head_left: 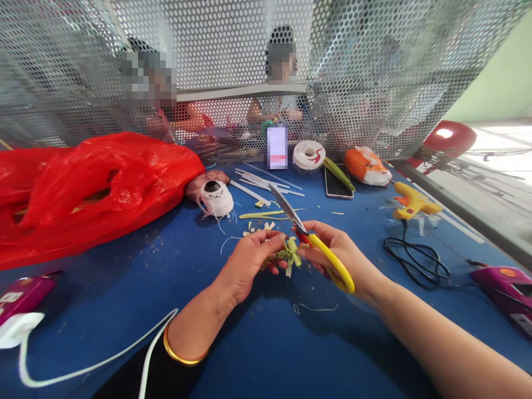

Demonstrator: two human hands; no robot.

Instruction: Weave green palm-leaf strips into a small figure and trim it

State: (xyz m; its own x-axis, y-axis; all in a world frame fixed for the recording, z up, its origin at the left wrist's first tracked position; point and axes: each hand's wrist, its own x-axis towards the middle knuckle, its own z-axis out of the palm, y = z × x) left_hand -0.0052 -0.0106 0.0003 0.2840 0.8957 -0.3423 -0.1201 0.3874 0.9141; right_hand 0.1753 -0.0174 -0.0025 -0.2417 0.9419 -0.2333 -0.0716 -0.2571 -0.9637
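My left hand (249, 263) pinches a small green woven piece (288, 254) with pale strip ends sticking out, just above the blue table (257, 343). My right hand (343, 255) touches the same piece with its fingertips while its fingers go through the yellow handles of a pair of scissors (316, 244). The scissor blades point up and away to the left, closed. A gold bangle (178, 349) sits on my left wrist.
A red plastic bag (83, 188) fills the left. A white thread spool (214, 197), pale strips (266, 180), tape roll (308, 155), phone (337, 183), yellow glue gun (413, 202) with black cord (415, 260) lie beyond. Other people sit behind the perforated screen (233, 50).
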